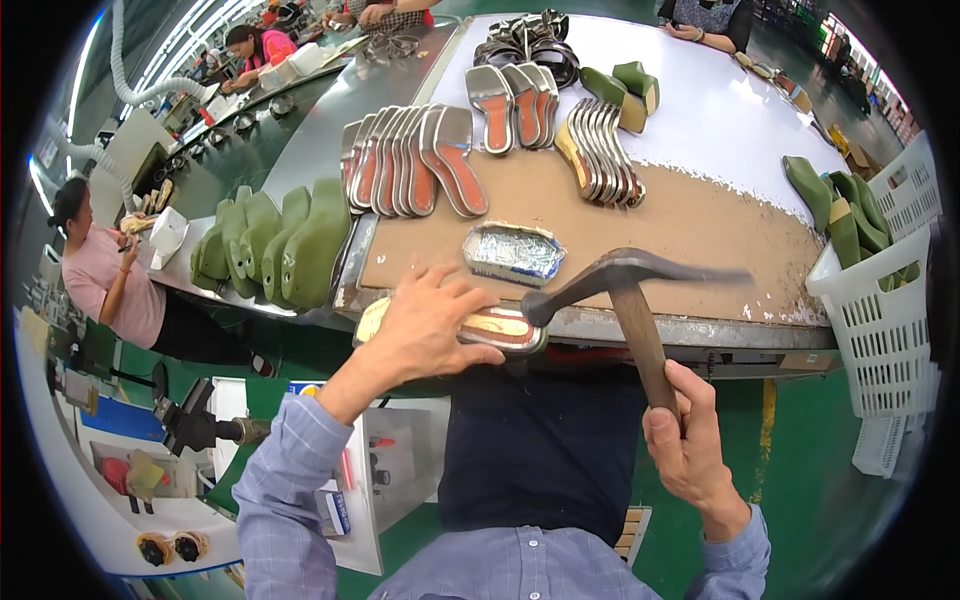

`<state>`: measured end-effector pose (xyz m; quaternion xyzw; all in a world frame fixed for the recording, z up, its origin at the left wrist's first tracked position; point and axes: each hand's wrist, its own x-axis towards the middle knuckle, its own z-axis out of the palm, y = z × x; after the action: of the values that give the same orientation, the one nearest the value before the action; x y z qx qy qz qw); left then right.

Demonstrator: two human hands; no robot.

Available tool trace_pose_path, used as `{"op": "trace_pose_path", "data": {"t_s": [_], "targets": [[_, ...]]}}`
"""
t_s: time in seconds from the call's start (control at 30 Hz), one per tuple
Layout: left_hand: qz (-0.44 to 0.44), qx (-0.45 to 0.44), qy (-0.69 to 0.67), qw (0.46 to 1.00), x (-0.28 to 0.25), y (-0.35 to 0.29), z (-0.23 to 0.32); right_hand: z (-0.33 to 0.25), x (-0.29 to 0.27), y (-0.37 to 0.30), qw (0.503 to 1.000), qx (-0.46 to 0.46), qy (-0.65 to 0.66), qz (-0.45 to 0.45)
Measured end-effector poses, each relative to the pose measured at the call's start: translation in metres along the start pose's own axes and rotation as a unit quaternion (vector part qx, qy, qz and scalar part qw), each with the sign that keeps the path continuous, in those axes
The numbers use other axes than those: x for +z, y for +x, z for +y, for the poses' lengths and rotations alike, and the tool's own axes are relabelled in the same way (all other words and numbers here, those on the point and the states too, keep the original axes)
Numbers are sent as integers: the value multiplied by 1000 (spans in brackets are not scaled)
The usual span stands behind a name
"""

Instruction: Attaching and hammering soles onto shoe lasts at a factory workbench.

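At the table's front edge lies a shoe last with a tan insole (500,322) on top, its rim pale and its side dark. My left hand (425,320) is laid over its middle, fingers spread across the far side and thumb along the near side, holding it. My right hand (685,440) is wrapped round the wooden handle of a hammer (637,335). The dark hammer head, slightly blurred, has its round face just over the insole's right end; whether they touch I cannot tell. Behind the last stands a small worn box (513,252) of nails.
Several metal-rimmed insoles (405,165) stand in rows farther back on the table. Green shoe lasts (310,245) line the left side. More lasts fill a white plastic basket (880,320) at the right. Other people sit at benches at the far left and back.
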<state>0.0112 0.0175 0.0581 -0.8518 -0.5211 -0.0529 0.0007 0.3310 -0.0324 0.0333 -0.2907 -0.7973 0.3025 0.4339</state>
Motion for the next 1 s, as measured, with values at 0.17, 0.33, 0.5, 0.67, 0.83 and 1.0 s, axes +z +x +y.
{"op": "trace_pose_path", "data": {"t_s": [0.17, 0.33, 0.5, 0.67, 0.83, 1.0], "targets": [[-22, -45, -55, 997, 0, -1, 9, -4, 0, -5, 983, 176, 22, 54], [-20, -59, -46, 997, 5, -2, 11, -12, -8, 16, 984, 168, -42, -42], [-24, -75, -43, 996, 6, -2, 14, -31, -21, 24, 976, 74, 37, 201], [-14, -56, -10, 998, 8, -5, 15, -18, -1, 47, 974, 136, -164, -81], [-15, -79, -28, 996, 8, -7, 16, -38, -25, 57, 968, -13, -228, 102], [-1, -52, -19, 998, 11, -4, 17, -13, 4, 30, 966, -24, -258, 3]]}}
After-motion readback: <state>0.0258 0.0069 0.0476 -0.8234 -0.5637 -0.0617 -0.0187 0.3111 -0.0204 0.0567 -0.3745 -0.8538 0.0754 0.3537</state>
